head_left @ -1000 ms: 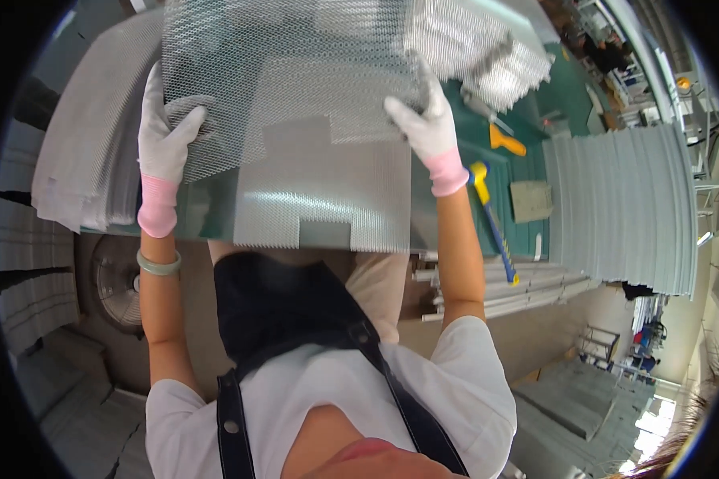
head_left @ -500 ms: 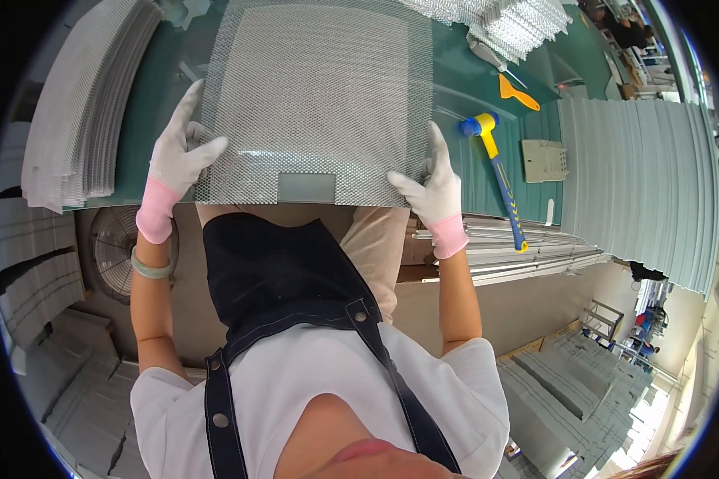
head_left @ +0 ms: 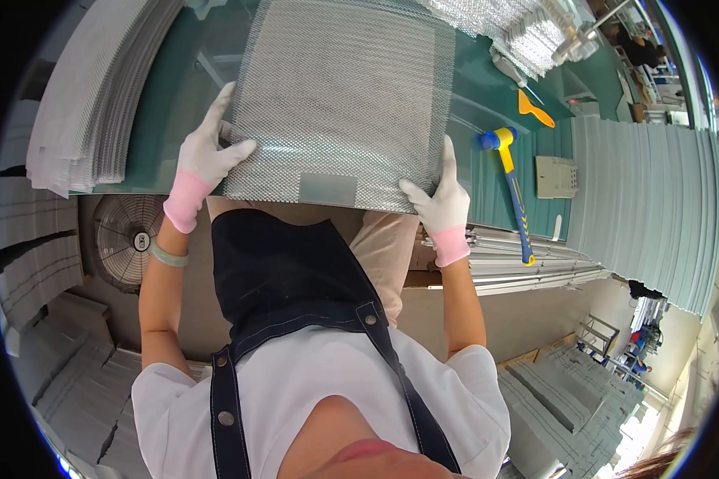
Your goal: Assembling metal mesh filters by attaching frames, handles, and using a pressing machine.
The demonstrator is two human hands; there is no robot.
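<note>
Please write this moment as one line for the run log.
left hand: at left edge of mesh sheet | right hand: at its right edge | mesh sheet: on green table | hammer, scraper: right of mesh sheet

White fabric gloves [head_left: 446,206] with ribbed pink cuffs [head_left: 187,201], pale-green ring-shaped bangle [head_left: 168,257], white short-sleeved shirt [head_left: 327,363], light-stitched navy apron [head_left: 280,259], round metal snap [head_left: 226,417] at seven o'clock, beige trousers [head_left: 387,247].

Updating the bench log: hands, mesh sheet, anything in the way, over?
Left hand, right hand at side edges of mesh sheet. Sheet over green table. Mallet right of sheet, apart.
</note>
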